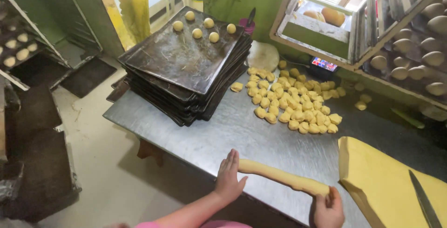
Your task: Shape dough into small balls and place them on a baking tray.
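A long rope of yellow dough [279,176] lies on the metal table [223,135] near its front edge. My left hand [229,176] rests flat on the rope's left end, fingers together and stretched out. My right hand [328,209] is curled around the rope's right end. A heap of several small cut dough pieces [291,102] lies on the table beyond the rope. Several round dough balls [202,25] sit at the far edge of the top tray of a stack of dark baking trays [186,69].
A flat yellow dough slab [386,181] with a knife [423,202] on it lies at the right. A white dough lump [263,55] and a small scale [324,65] sit by the wall. Racks with dough balls [419,46] stand right and left.
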